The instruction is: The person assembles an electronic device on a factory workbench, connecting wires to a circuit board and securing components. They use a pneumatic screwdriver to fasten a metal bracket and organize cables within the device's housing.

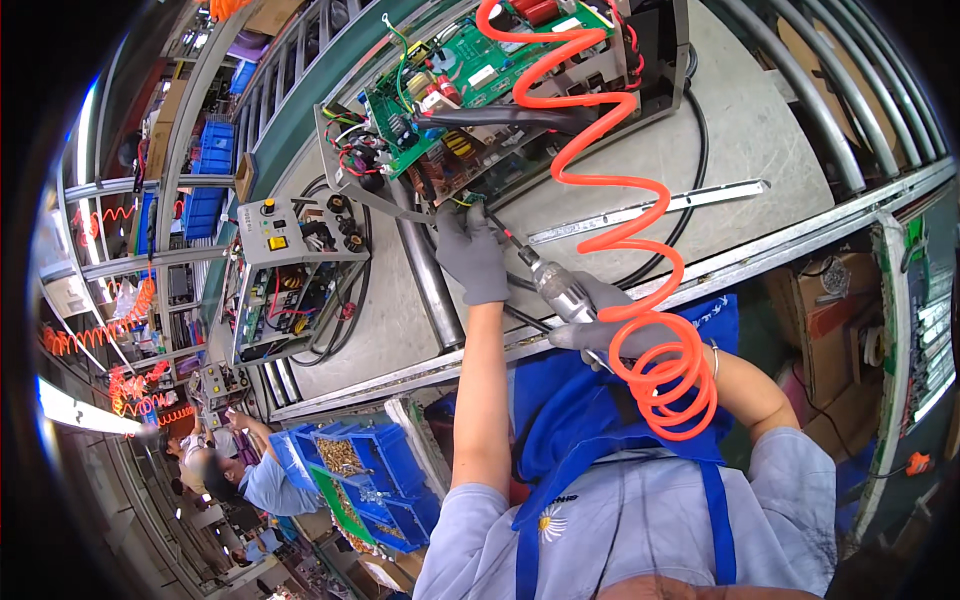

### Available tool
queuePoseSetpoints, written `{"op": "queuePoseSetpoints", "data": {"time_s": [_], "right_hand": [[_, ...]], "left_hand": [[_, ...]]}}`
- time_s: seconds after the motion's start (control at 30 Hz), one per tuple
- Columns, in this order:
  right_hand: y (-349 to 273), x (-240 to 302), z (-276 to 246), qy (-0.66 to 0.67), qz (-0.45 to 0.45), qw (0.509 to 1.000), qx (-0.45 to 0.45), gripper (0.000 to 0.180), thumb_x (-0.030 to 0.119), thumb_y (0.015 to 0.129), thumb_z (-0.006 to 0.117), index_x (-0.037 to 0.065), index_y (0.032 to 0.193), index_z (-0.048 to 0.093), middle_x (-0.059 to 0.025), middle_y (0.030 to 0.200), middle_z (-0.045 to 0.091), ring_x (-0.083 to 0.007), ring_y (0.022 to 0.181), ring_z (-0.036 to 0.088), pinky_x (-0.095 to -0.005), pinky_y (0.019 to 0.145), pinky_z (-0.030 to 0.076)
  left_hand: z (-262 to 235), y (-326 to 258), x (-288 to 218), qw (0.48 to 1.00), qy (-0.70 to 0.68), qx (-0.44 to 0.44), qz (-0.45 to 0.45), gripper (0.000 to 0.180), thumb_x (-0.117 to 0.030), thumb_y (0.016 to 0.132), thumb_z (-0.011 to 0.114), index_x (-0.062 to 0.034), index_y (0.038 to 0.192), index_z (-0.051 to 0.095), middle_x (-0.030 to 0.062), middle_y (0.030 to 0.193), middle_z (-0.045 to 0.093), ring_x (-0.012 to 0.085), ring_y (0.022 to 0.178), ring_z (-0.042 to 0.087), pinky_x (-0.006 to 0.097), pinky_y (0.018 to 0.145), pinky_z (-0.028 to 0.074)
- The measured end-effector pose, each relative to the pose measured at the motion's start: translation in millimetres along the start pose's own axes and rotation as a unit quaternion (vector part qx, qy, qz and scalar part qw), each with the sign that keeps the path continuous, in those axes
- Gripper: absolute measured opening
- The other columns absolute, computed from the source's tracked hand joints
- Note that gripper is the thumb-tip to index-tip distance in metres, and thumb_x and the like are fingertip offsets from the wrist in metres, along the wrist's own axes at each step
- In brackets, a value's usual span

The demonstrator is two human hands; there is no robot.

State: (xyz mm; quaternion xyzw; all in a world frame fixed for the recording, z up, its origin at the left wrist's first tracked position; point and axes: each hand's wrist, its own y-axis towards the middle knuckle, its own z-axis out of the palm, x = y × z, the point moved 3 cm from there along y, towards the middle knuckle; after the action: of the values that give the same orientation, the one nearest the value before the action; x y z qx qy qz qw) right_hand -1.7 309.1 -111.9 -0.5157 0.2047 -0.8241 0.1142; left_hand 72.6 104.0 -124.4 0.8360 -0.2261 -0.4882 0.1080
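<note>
In a grey glove, my left hand [472, 258] is closed, its fingertips pinching a small green-and-yellow wire [468, 201] at the lower edge of an open machine chassis. My right hand [612, 318], also gloved, grips an air screwdriver [560, 287] with a silver body. The driver's bit points up and left, its tip close beside my left fingertips. From the tool's rear an orange coiled air hose [640, 190] loops over my right wrist and up past the chassis. Green circuit boards [480, 68], wires and red parts fill the chassis. Exactly where the bit tip rests is hard to see.
A long metal strip [650, 212] and black cables lie on the metal worktop [765, 140]. Left stands another open unit with a switch panel [280, 232]. Blue bins [385, 470] of screws sit lower left. Metal rollers [835, 100] run at the upper right. Other people work farther left.
</note>
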Motion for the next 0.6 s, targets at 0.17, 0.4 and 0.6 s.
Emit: {"op": "queuePoseSetpoints", "data": {"time_s": [0.17, 0.4, 0.6], "right_hand": [[11, -9, -1, -0.06, -0.023, 0.997, -0.032, 0.083, 0.024, 0.075, 0.079, 0.006, 0.144, 0.036, -0.0095, 0.085, 0.058, -0.0145, 0.056, 0.056, -0.0304, 0.048, 0.047], [7, 11, 13, -0.037, 0.023, 0.997, -0.063, 0.085, 0.022, 0.075, 0.077, 0.003, 0.144, 0.033, -0.0081, 0.078, 0.057, -0.0142, 0.051, 0.054, -0.0302, 0.044, 0.045], [15, -1, 9, -0.063, -0.02, 0.997, -0.044, 0.083, 0.022, 0.076, 0.076, 0.002, 0.144, 0.033, -0.0084, 0.076, 0.057, -0.0148, 0.053, 0.056, -0.0311, 0.044, 0.046]], "left_hand": [[1, 1, -11, 0.996, 0.076, 0.012, -0.041, 0.024, -0.015, 0.091, 0.069, 0.0003, 0.106, 0.058, 0.0138, 0.079, 0.067, 0.0224, 0.067, 0.062, 0.035, 0.065, 0.049], [5, 5, -2, 0.995, 0.101, 0.014, -0.01, 0.023, -0.018, 0.09, 0.068, -0.0007, 0.102, 0.057, 0.0184, 0.084, 0.069, 0.0361, 0.076, 0.066, 0.042, 0.07, 0.05], [-7, -10, -9, 0.991, 0.123, 0.041, 0.038, 0.039, -0.016, 0.088, 0.069, -0.0033, 0.122, 0.054, 0.0174, 0.095, 0.069, 0.0388, 0.081, 0.065, 0.04, 0.075, 0.051]]}}
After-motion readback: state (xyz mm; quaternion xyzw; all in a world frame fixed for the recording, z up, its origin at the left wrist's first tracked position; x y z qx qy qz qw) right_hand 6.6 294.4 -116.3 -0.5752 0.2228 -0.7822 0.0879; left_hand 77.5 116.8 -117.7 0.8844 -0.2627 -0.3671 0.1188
